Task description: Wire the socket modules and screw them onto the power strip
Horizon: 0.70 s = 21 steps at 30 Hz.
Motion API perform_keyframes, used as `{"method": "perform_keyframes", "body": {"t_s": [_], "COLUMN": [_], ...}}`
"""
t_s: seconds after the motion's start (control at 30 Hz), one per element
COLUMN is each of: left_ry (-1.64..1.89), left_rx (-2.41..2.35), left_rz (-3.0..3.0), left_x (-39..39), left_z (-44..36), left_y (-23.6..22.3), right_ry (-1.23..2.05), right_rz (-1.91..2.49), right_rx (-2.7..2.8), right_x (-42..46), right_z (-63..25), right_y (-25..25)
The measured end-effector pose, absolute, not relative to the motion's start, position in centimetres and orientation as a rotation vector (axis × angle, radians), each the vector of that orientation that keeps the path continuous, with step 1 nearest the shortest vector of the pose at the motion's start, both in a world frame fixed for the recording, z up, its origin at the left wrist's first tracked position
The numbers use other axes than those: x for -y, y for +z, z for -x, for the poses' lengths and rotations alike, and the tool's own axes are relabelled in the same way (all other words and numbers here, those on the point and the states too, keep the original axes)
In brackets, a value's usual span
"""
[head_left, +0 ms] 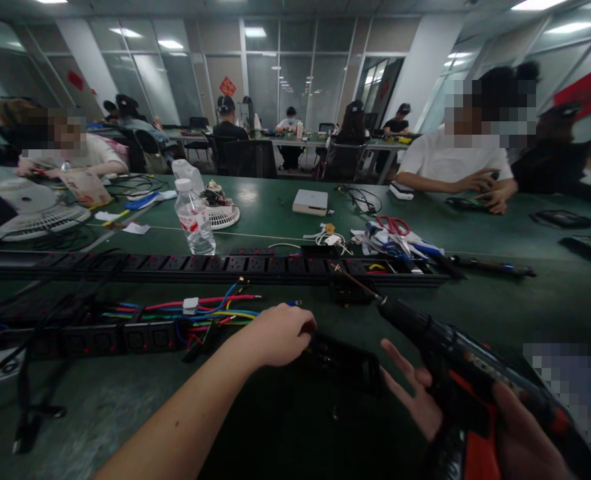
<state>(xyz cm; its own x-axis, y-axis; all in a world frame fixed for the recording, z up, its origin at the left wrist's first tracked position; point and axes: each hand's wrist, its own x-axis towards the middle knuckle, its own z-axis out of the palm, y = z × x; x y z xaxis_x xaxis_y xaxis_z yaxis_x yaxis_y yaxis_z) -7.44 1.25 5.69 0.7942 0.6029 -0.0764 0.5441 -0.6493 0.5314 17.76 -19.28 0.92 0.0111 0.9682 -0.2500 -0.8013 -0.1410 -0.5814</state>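
A long green workbench [285, 207] filled the view, running back through a glass-walled room where other people sat at their own places. Across the near part of the bench lay a long black power strip [255, 268], its row of sockets facing up. In front of it, to the left, a second black power strip [100, 333] lay opened, with a fan of loose coloured wires [200, 308] in red, blue, yellow and green spilling from its end.

The right hand [475, 413] gripped a black and orange cordless screwdriver [455, 367], its fingers wrapped around the handle except for two that stuck out straight to the left. The tool's thin bit [355, 283] pointed up and away, its tip at the near edge of the long strip. The left hand [280, 333] was curled into a loose fist, knuckles up, pressing on a dark housing piece [345, 363] that lay on the bench between the two hands. What its fingertips pinched could not be told.

Further back stood a clear water bottle [194, 220], a white box [310, 201] and red-handled scissors [394, 225] among small cables.

The work in hand looked like fastening the strip's casing: the piece was steadied and the driver was raised but not yet seated. The next move would probably call for lining the bit squarely on a screw while the left hand kept the part from sliding.
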Motion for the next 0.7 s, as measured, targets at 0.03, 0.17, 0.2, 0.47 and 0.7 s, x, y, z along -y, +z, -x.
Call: {"method": "perform_keyframes", "body": {"t_s": [0.03, 0.17, 0.2, 0.47, 0.7], "left_ry": [0.109, 0.048, 0.056, 0.237, 0.253], "left_rx": [-0.85, -0.853, -0.856, -0.92, -1.042], "left_rz": [-2.446, -2.458, -2.447, -2.249, -2.234], "left_x": [-1.1, -0.9, -0.9, -1.1, -0.7], "left_z": [7.3, 6.7, 6.6, 5.8, 5.7], "left_y": [5.5, 4.9, 4.8, 3.8, 4.3], "right_ry": [1.579, 1.473, 1.448, 1.401, 1.397], "right_rz": [0.663, 0.647, 0.655, 0.7, 0.747], "right_rx": [0.293, 0.269, 0.259, 0.254, 0.282], "right_x": [18.5, 16.1, 15.7, 14.7, 14.8], "right_z": [-17.3, -15.2, -14.8, -14.6, -15.1], "right_y": [1.7, 4.2, 4.5, 4.7, 3.1]}}
